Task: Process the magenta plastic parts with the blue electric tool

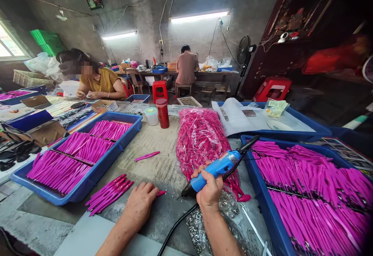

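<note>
My right hand [208,186] is wrapped round a blue electric screwdriver [216,170], its black tip pointing down and left over small metal bits scattered on the table. Palm down on the table, my left hand [142,201] covers most of a magenta piece [161,193], whose end sticks out past the fingers. Left of that hand lies a small pile of magenta pieces [109,193], and a single magenta strip [147,156] rests farther back. Behind the screwdriver sits a clear bag [201,139] full of magenta pieces.
Blue trays of magenta strips stand left [84,178] and right [262,201]. A red canister [162,114] and a white tub [151,116] stand at the back. A bag of metal parts [201,228] lies by my right forearm. Two other people sit farther off.
</note>
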A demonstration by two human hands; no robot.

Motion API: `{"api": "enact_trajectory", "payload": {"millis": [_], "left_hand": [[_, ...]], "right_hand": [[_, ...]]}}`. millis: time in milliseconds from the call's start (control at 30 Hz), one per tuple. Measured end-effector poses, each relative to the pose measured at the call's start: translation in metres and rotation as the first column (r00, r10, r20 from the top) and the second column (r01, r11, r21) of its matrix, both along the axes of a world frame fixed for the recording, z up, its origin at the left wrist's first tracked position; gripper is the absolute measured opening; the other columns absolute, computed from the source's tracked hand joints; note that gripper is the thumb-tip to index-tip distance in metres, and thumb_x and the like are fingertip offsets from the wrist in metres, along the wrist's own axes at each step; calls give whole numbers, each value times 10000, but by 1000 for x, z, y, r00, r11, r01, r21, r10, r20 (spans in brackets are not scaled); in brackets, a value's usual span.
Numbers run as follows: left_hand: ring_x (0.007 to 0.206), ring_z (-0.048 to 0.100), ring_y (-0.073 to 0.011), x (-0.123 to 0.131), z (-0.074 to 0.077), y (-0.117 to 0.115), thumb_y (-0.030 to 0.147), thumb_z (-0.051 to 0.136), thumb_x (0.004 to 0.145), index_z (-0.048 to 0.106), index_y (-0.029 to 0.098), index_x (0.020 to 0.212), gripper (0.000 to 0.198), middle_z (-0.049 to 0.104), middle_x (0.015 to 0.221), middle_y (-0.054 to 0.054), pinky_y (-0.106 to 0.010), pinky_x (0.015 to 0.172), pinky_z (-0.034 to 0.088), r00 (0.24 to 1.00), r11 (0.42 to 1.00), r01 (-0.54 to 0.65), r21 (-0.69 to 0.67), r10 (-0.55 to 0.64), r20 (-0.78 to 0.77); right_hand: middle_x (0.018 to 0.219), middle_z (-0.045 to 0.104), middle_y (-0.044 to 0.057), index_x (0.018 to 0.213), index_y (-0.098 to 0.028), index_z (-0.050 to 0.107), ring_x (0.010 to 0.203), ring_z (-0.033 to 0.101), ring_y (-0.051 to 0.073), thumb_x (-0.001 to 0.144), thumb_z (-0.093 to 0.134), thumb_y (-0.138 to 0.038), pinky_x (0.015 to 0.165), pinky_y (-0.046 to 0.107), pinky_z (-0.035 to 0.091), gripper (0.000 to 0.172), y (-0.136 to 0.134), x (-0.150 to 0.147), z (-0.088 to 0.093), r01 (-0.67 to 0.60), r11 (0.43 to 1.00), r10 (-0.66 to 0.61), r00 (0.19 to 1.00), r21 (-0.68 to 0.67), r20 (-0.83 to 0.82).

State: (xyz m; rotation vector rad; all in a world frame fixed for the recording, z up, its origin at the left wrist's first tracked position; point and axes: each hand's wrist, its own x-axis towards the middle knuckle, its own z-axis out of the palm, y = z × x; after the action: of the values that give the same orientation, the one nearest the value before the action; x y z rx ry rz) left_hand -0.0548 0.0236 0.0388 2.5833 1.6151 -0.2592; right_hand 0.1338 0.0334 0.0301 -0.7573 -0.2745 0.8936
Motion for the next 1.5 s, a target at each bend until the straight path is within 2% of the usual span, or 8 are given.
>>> {"api": "enact_trajectory", "payload": {"millis": [133,367,467,567,733,967,1233,1500], "left_hand": [[861,536,-198,0,-6,-3,157,370,875,622,246,896,268,615,897,-32,-303,697,393,998,1000,20,12,-21,57],[828,565,-178,-15,-36,-2,239,463,841,621,226,956,197,638,887,-39,-266,709,444,941,992,-7,123,-35,336],[770,565,-166,-19,-43,-1,276,435,854,640,226,838,212,629,814,-32,-252,680,450,908,990,0,140,-59,414],[727,561,-158,-15,-41,-2,316,408,864,635,226,743,272,608,743,-26,-241,648,448,880,993,-21,118,-38,474],[734,568,-154,-1,-34,-6,312,418,851,640,226,776,250,605,751,-28,-235,653,451,853,997,-64,39,35,521],[785,567,-169,12,-30,-7,249,446,824,633,213,742,207,612,785,-38,-255,703,446,878,994,-105,-40,112,466],[804,537,-144,22,-13,-4,174,476,780,574,202,676,146,583,783,-5,-227,709,400,902,971,-175,-161,224,368],[773,550,-163,17,-25,-5,201,466,786,602,204,744,142,589,742,-17,-257,686,427,857,978,-185,-99,210,471]], "right_hand": [[628,506,-58,871,-195,435,451,511,132,548,647,-286,454,252,420,398,0,0,0,6,1000,-6,1000,7,9],[614,513,-54,875,-195,427,449,508,137,537,643,-285,451,252,418,411,0,1,2,-3,1000,3,1000,-2,-9],[603,510,-56,870,-196,424,439,505,138,531,642,-289,437,244,410,413,0,0,4,-2,1000,2,1000,-2,-7],[609,512,-56,879,-196,427,445,508,139,532,642,-290,444,249,417,419,0,0,3,-4,1000,4,1000,-5,-20],[617,518,-51,885,-195,428,447,510,142,533,642,-293,440,251,417,423,1,1,1,2,1000,-2,1000,-13,-16],[594,510,-58,867,-196,422,441,503,136,537,633,-288,438,248,417,403,0,1,4,2,1000,-2,1000,-9,-10],[606,508,-59,871,-191,424,433,503,135,527,636,-287,433,250,414,415,0,0,3,2,1000,-2,1000,-9,-29],[610,509,-57,878,-201,399,432,503,143,542,623,-291,417,253,411,414,1,0,5,12,1000,-12,1000,-8,-13]]}}
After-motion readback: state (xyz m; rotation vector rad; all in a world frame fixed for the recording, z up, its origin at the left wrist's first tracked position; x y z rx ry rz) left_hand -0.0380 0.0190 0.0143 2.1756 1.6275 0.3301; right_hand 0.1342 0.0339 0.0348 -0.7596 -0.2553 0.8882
